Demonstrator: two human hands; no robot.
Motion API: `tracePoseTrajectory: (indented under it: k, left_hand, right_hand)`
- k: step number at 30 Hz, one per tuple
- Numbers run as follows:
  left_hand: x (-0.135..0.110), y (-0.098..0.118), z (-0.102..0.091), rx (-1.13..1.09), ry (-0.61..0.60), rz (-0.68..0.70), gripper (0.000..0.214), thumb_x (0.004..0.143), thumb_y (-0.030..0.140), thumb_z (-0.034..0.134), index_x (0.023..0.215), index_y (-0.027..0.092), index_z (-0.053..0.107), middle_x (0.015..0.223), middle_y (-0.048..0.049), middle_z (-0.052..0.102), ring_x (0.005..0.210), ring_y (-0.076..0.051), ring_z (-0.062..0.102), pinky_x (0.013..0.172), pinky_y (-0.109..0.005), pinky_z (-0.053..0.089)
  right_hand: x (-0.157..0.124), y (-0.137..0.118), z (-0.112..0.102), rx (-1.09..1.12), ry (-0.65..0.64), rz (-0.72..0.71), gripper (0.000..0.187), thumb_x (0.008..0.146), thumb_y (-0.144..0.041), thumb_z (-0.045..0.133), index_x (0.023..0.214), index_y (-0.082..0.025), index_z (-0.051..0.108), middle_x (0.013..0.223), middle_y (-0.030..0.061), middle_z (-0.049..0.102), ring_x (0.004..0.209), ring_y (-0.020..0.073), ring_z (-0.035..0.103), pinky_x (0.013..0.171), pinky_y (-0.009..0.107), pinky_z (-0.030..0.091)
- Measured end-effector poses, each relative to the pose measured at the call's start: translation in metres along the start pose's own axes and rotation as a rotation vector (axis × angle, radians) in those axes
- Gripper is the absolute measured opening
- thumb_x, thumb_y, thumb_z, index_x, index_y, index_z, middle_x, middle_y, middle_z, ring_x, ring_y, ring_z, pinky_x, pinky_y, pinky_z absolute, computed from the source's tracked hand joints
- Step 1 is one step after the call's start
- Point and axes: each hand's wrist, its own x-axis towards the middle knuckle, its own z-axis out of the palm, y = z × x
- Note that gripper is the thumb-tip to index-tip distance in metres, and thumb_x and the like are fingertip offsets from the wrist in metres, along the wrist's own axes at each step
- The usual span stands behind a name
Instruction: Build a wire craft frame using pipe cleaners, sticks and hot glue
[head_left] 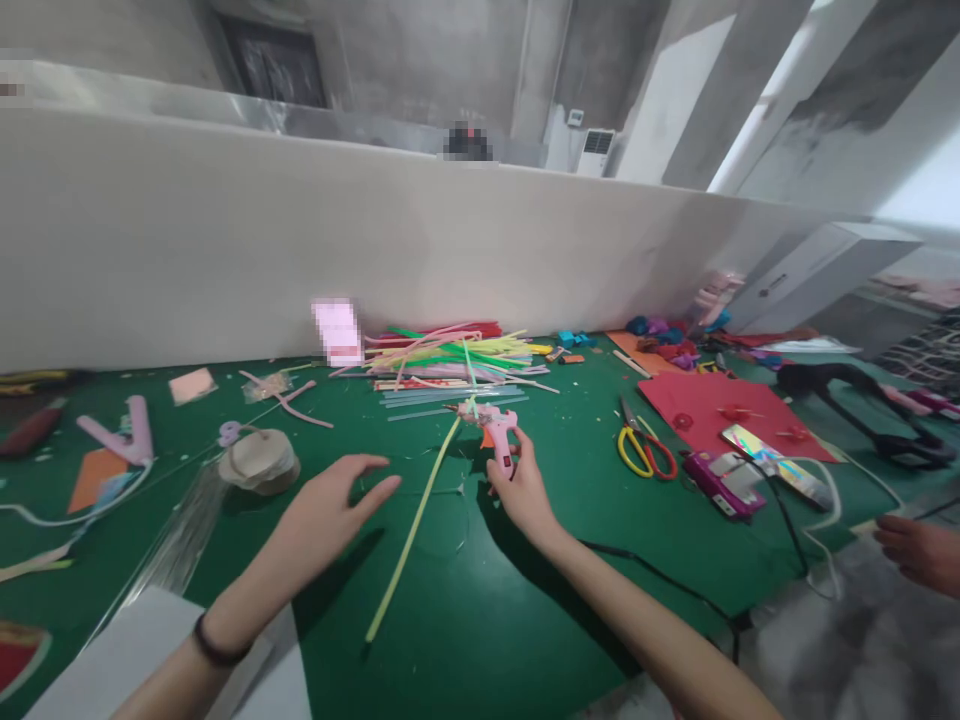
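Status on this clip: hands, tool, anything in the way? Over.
Left hand: open, empty. Right hand: holding pink glue gun. Yellow-green stem: lying between the hands, possibly in the way.

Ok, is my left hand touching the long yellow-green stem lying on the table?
Apart. The head view shows a strip of green tabletop between your left hand and the yellow-green stem.

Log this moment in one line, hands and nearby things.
right hand: holding pink glue gun; left hand: open, empty; between hands: yellow-green stick; right side: scissors
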Motion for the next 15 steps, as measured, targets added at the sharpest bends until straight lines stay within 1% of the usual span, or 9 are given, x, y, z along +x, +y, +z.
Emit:
tracePoseTrajectory:
  k: [1,2,4,5,7,9,10,13,15]
  left_hand:
    - [0.006,0.007,0.008,-0.064,-0.032,-0.002,0.055,0.077,0.065,0.056,0.109,0.021,0.065,0.114,-0.0093,0.071,0.106,-0.029,0.065,0.095,-0.039,0.047]
    - [0.012,0.013,0.015,-0.151,-0.094,-0.013,0.057,0.076,0.065,0.057,0.111,0.020,0.064,0.113,-0.0099,0.071,0.103,-0.028,0.066,0.091,-0.038,0.049]
    - [0.023,0.022,0.028,-0.345,-0.220,-0.076,0.057,0.076,0.064,0.058,0.111,0.018,0.061,0.092,-0.0082,0.074,0.081,-0.024,0.070,0.073,-0.033,0.053]
    - [0.027,0.023,0.032,-0.409,-0.255,-0.092,0.054,0.077,0.064,0.056,0.105,0.017,0.062,0.077,-0.0050,0.071,0.069,-0.022,0.068,0.064,-0.031,0.052]
    - [0.033,0.022,0.034,-0.466,-0.259,-0.103,0.049,0.079,0.064,0.052,0.089,0.017,0.062,0.054,0.0027,0.057,0.049,-0.017,0.057,0.051,-0.027,0.047]
    - [0.037,0.017,0.030,-0.417,-0.221,-0.082,0.047,0.081,0.064,0.048,0.077,0.018,0.060,0.045,0.0059,0.046,0.042,-0.014,0.050,0.048,-0.025,0.043]
    - [0.039,0.015,0.026,-0.365,-0.205,-0.070,0.048,0.082,0.064,0.047,0.076,0.019,0.060,0.045,0.0058,0.046,0.042,-0.014,0.049,0.048,-0.024,0.041]
    - [0.045,0.007,0.012,-0.153,-0.180,-0.034,0.049,0.084,0.063,0.044,0.078,0.019,0.065,0.047,0.0032,0.053,0.046,-0.016,0.053,0.050,-0.024,0.039]
    - [0.051,0.005,0.004,-0.035,-0.167,0.001,0.049,0.085,0.062,0.043,0.079,0.020,0.068,0.051,0.0013,0.058,0.048,-0.017,0.055,0.051,-0.025,0.037]
  right_hand:
    - [-0.003,0.000,0.005,0.011,0.000,-0.007,0.072,0.079,-0.029,0.059,0.142,-0.020,0.026,0.107,0.0066,0.054,0.054,0.0086,0.052,0.049,0.026,0.047]
    - [-0.005,0.000,0.011,0.023,0.002,-0.011,0.072,0.079,-0.029,0.060,0.142,-0.020,0.026,0.107,0.0060,0.055,0.056,0.0086,0.053,0.051,0.025,0.047]
    - [-0.008,0.000,0.020,0.057,0.012,-0.010,0.072,0.077,-0.028,0.065,0.139,-0.021,0.029,0.105,0.0047,0.056,0.059,0.0088,0.054,0.054,0.025,0.047]
    - [-0.008,0.000,0.024,0.082,0.007,-0.004,0.071,0.075,-0.028,0.068,0.136,-0.020,0.033,0.103,0.0040,0.057,0.061,0.0090,0.055,0.056,0.024,0.048]
    - [-0.008,-0.001,0.028,0.158,-0.036,0.027,0.063,0.071,-0.030,0.074,0.125,-0.019,0.044,0.098,0.0024,0.060,0.063,0.0097,0.057,0.061,0.025,0.050]
    - [-0.008,-0.004,0.028,0.287,-0.115,0.082,0.051,0.069,-0.034,0.079,0.110,-0.018,0.053,0.091,0.0018,0.063,0.069,0.0118,0.062,0.068,0.027,0.053]
    - [-0.007,-0.005,0.026,0.366,-0.158,0.118,0.047,0.069,-0.036,0.080,0.105,-0.018,0.054,0.089,0.0019,0.065,0.072,0.0132,0.065,0.071,0.029,0.054]
    - [-0.008,-0.010,0.020,0.568,-0.261,0.225,0.049,0.067,-0.039,0.083,0.100,-0.020,0.051,0.093,0.0038,0.069,0.081,0.0157,0.069,0.073,0.030,0.057]
    - [-0.009,-0.011,0.017,0.620,-0.306,0.254,0.051,0.068,-0.039,0.084,0.101,-0.021,0.050,0.098,0.0045,0.070,0.081,0.0144,0.069,0.068,0.027,0.058]
